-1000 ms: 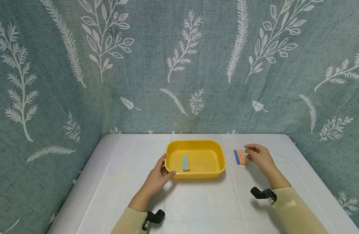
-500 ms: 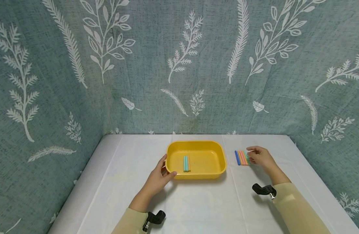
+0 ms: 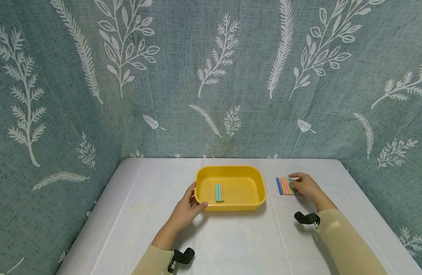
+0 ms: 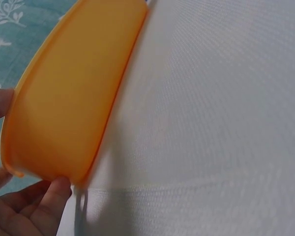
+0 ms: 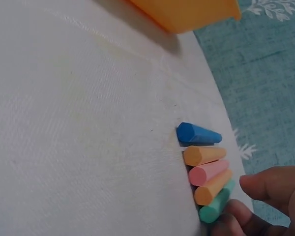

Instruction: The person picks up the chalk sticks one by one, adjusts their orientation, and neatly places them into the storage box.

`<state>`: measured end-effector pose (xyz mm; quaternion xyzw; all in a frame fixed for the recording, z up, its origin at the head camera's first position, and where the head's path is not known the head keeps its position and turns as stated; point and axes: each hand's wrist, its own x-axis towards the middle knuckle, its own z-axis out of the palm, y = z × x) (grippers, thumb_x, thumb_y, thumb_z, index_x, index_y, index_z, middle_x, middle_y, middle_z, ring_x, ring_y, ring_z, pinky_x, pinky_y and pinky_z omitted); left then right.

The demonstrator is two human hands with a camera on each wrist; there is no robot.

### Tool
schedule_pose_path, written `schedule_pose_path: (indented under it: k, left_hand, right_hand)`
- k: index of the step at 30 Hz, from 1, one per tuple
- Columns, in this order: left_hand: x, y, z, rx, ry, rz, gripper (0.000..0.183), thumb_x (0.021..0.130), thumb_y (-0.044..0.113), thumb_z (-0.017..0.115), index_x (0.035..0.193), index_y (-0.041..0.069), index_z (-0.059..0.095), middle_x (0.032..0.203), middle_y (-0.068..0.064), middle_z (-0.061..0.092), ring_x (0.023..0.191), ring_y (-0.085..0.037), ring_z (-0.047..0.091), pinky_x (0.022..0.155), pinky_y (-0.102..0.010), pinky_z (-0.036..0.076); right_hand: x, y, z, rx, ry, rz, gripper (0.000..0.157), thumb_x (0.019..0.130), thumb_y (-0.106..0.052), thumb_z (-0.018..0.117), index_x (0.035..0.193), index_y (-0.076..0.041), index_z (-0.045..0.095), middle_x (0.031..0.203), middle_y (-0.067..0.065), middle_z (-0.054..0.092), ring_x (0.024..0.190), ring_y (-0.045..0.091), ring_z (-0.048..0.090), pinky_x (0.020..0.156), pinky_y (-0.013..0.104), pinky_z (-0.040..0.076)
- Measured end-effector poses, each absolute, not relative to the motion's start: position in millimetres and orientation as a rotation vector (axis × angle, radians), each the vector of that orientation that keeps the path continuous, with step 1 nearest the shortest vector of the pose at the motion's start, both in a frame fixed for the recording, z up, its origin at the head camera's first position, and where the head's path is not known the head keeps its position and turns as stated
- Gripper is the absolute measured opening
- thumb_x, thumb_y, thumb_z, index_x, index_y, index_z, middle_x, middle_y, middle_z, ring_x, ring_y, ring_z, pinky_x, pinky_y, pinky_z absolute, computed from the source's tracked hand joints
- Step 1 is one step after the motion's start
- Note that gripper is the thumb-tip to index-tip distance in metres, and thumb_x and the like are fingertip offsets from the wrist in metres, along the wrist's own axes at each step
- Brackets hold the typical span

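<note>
Chalk sticks lay in a row of five on the white tablecloth, to the right of the yellow plastic basin and apart from it. From left to right ran a blue stick, a first orange stick, a pink stick, a second orange stick and a green stick. The right hand was at the green end of the row, its digits bent and a narrow gap between them. In the right wrist view the lower fingertips met the side of the green stick while the upper digit stood clear of it; nothing was gripped there.

The left hand held the basin by its left end, thumb on the near rim and fingers round the side. Inside, left of the middle, two turquoise sticks and a light orange stick lay side by side. Both arms wore pale yellow sleeves with black wrist mounts at the cuffs. Behind the table hung a grey-green curtain printed with white leaf sprays.
</note>
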<state>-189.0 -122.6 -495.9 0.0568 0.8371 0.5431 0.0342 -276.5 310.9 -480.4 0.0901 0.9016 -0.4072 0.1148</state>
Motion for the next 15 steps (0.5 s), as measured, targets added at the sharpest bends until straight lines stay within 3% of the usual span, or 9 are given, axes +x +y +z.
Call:
schedule_pose_path:
  k: [15]
  left_hand:
    - [-188.4,-123.1,-495.0,0.182,2.561,1.68,0.085,0.082,0.029,0.07,0.148,0.029,0.016,0.142,-0.011,0.037,0.124,-0.025,0.045,0.097,-0.033,0.044]
  right_hand:
    - [-281.3,310.0,-475.6,0.102,2.665,-0.949,0.043,0.093,-0.01,0.05,0.135,-0.003,0.044,0.12,0.027,0.046,0.082,0.022,0.052,0.059,0.029,0.049]
